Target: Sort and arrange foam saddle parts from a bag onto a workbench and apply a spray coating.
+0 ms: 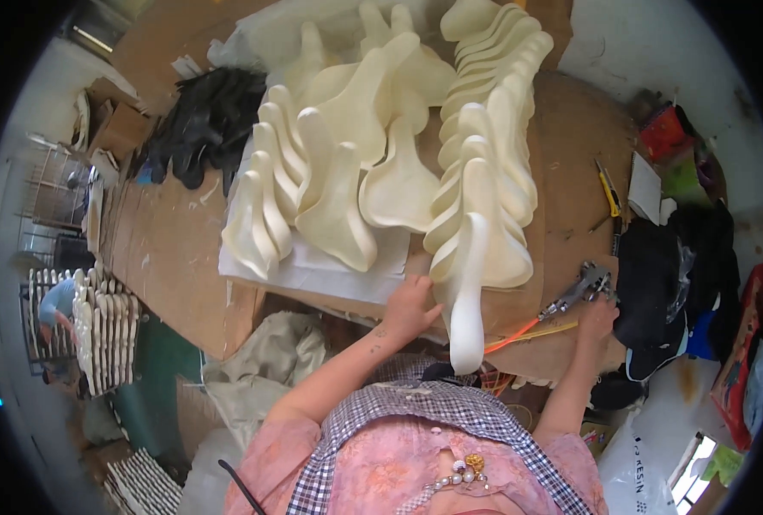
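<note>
Row (pixel 488 163), head view: cream moulded pieces overlap along the right part of the table (pixel 577 154); the foremost piece (pixel 466 300) juts past the near edge.
Left hand (pixel 413 307): just beside the foremost piece, fingers loosely bent at the table edge; whether they touch or hold anything cannot be told.
Right hand (pixel 598 316): at the handle end of the spray gun (pixel 580 287); whether the fingers clasp it cannot be told.
Overhang: a knock from the left wrist or apron could tip the jutting piece; its leaning neighbours might slide too.
Orange hose (pixel 513 333): runs close to that piece; a tug could snag it.
Obscured: right fingertips at the gun, hose beyond the table edge, undersides of nested pieces. Dark items (pixel 651 283) at right are indistinct; upper pieces are cut off.
</note>
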### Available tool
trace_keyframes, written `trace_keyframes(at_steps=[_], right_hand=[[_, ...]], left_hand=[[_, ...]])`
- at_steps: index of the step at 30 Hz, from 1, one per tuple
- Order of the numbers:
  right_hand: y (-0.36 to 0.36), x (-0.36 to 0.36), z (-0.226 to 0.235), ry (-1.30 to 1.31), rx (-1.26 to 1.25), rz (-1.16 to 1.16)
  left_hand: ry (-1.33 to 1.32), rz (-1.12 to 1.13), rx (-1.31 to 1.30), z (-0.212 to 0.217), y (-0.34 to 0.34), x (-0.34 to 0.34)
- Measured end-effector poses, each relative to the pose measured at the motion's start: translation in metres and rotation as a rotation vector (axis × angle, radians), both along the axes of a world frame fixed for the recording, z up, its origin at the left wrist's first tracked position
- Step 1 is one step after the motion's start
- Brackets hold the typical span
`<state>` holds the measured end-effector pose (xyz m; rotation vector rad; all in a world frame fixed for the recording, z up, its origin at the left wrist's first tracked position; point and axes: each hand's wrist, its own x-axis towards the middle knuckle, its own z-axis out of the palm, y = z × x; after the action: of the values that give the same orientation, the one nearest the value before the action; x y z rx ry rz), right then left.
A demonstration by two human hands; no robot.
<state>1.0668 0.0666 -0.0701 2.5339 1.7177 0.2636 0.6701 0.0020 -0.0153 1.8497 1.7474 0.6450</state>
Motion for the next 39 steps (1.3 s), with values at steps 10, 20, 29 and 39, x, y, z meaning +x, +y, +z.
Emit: trace_keyframes(at_steps=[10, 20, 29, 39], right_hand=[[0.011, -0.059, -0.011, 0.341, 0.228, 0.008], [-0.097, -0.031, 0.115, 1.62, 0.417, 0.211], [-0.225, -0.121, 0.197, 1.577, 0.419, 0.201], [-0.323, -0.172, 0.224, 1.372, 0.205, 0.211]], left_hand=[[-0.046, -0.003, -0.157, -0.008, -0.003, 0.041], [0.037, -0.107, 0.195, -0.008, -0.013, 0.038], [-0.082, -0.217, 0.155, -0.025, 0.003, 0.022], [-0.434, -0.111, -0.03, -0.021, 0.027, -0.02]])
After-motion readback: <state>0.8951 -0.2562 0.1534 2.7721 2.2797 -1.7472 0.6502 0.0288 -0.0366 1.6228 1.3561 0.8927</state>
